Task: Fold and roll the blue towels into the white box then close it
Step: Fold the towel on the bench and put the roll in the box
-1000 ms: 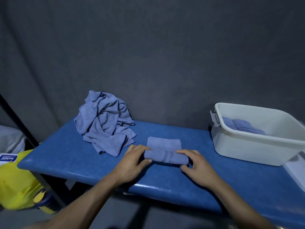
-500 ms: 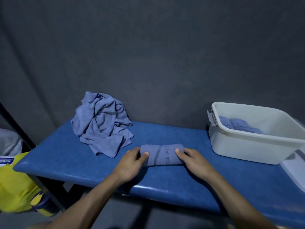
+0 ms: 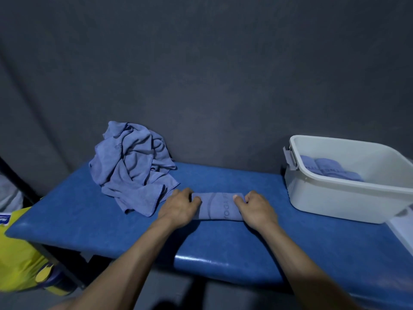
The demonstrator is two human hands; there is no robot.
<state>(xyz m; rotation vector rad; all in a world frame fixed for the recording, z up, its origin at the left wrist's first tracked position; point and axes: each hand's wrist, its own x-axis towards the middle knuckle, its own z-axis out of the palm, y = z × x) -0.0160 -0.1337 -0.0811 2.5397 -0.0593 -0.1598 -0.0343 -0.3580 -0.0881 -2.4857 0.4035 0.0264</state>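
Bench (image 3: 223,262): its front edge lies just below both wrists. Box (image 3: 335,198), right of the hands, open-topped, holds rolls (image 3: 326,167). Pile (image 3: 131,168), left of the hands, nearly touching the left hand (image 3: 178,208). Roll (image 3: 218,205) between the hands; left hand and right hand (image 3: 257,209) curl around its ends, thumbs on top.

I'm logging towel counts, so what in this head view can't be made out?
- Rolled towels in the white box: its near wall hides most, no count.
- Towel pile: crumpled together, number unclear.
- Towel roll: left hand and right hand cover its ends; print partly readable.
- White object at right: cut off by the edge.
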